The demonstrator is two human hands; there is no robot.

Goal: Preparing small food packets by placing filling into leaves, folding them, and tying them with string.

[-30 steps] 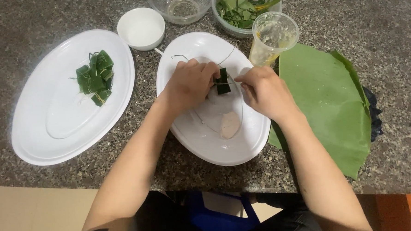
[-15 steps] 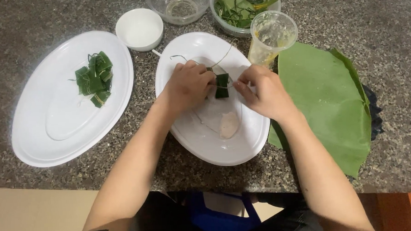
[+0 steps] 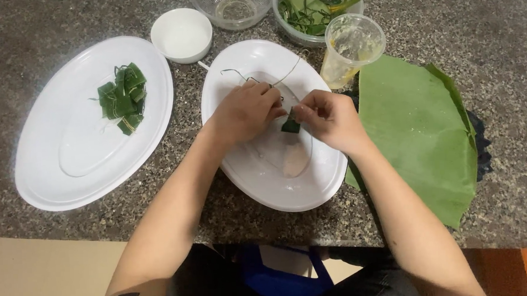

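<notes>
Over white oval plate point(image 3: 330, 180), small leaf parcel point(image 3: 290, 126) between hands, left hand point(image 3: 247, 112) and right hand point(image 3: 330, 119) pinching it

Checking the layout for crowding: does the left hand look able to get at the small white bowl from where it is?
Probably yes. The left hand is busy with the leaf parcel, but only bare plate rim lies between it and the small white bowl.

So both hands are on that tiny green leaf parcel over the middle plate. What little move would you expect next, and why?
Probably a pull on the thin string to cinch it round the leaf parcel. The left hand and right hand pinch the parcel between them above the middle plate, and the string trails loose across that plate. Tied parcels already lie on the left plate.
</notes>
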